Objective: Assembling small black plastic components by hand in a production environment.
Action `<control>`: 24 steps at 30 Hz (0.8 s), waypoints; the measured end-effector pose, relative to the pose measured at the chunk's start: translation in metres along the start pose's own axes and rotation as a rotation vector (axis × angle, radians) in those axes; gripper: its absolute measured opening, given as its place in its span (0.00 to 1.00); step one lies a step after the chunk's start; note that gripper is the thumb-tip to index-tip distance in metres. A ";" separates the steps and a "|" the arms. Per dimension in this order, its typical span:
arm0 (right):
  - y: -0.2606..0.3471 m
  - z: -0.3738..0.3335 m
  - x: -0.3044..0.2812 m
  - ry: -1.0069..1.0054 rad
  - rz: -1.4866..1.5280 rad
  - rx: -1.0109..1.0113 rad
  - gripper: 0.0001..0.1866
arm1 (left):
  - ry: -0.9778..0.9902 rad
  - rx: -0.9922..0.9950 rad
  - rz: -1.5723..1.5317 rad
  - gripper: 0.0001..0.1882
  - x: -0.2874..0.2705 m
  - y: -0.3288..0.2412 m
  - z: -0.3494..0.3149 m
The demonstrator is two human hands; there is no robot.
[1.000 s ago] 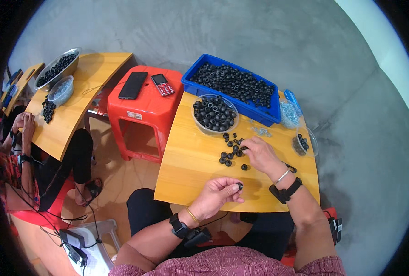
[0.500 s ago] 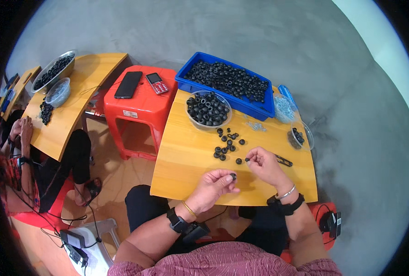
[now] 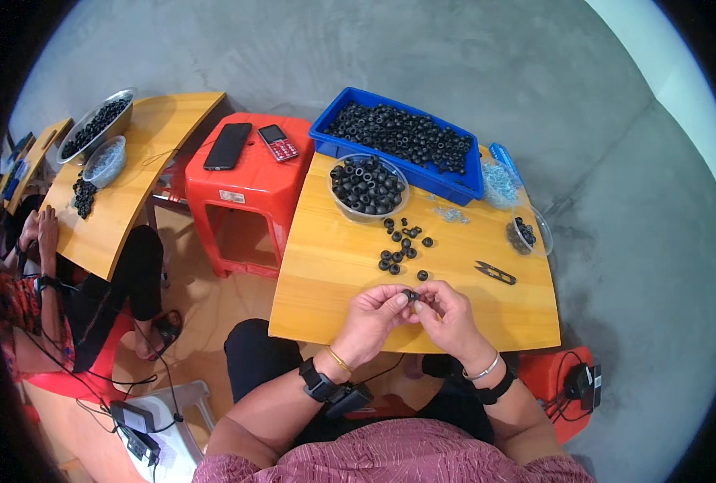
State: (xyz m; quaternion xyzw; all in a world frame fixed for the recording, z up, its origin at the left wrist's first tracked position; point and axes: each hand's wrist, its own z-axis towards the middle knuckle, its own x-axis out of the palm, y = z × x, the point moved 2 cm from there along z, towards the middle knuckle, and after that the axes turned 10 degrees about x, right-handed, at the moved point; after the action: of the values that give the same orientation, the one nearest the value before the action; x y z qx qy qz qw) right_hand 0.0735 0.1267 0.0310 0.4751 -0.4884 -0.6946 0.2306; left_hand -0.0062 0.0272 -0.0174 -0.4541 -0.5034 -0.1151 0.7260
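Note:
Over the table's near edge, my left hand (image 3: 372, 317) pinches a small round black part (image 3: 410, 295) between thumb and finger. My right hand (image 3: 448, 320) meets it there, fingers closed at the same part; a smaller black piece in them is mostly hidden. Just beyond the fingertips lies a single black round part (image 3: 422, 275). Farther off is a loose group of black parts (image 3: 395, 258), some of them smaller. Black thread snips (image 3: 495, 272) lie to the right of my hands.
A clear bowl of black parts (image 3: 407, 200) and a blue tray (image 3: 338, 148) stand at the back. Small silvery pieces (image 3: 452, 215) lie near a bag of similar pieces (image 3: 499, 185). A clear tub (image 3: 545, 233) is at right. Left are a red stool (image 3: 245, 181) with two phones and another person's table (image 3: 165, 121).
My right hand has come down and left from beside the snips to meet my left hand at the black part. The snips now show fully.

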 end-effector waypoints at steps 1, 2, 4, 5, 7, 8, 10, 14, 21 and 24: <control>0.000 -0.001 0.000 0.016 0.090 0.025 0.07 | -0.002 0.005 0.014 0.08 0.000 0.001 0.000; 0.000 -0.001 0.001 0.033 0.180 0.048 0.07 | -0.003 0.010 0.029 0.08 -0.001 0.001 0.000; -0.002 0.000 -0.004 0.033 0.134 0.041 0.06 | 0.006 0.004 0.054 0.08 0.001 0.002 0.001; -0.004 0.002 -0.007 0.034 0.085 0.035 0.06 | 0.016 -0.001 0.075 0.08 0.003 0.002 0.002; -0.010 0.003 -0.010 0.065 0.167 0.083 0.05 | 0.028 -0.013 0.067 0.08 0.004 0.001 -0.001; -0.013 0.002 -0.011 0.101 0.247 0.138 0.05 | 0.033 -0.026 0.053 0.08 0.004 0.000 -0.002; -0.017 -0.001 -0.014 0.100 0.388 0.188 0.05 | 0.039 -0.019 0.023 0.08 0.004 0.002 -0.003; -0.013 -0.004 -0.013 0.146 0.744 0.265 0.05 | 0.032 -0.017 -0.054 0.09 0.002 -0.001 -0.004; -0.013 -0.003 -0.006 0.134 0.779 0.199 0.05 | 0.049 -0.077 -0.035 0.09 0.004 -0.005 -0.003; -0.012 -0.003 -0.004 0.140 0.757 0.195 0.05 | 0.036 -0.085 -0.032 0.10 0.003 -0.003 -0.003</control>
State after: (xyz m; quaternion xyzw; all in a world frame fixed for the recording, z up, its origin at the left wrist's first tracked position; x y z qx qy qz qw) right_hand 0.0798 0.1335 0.0217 0.3275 -0.6759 -0.4765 0.4570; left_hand -0.0046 0.0239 -0.0133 -0.4742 -0.4921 -0.1565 0.7131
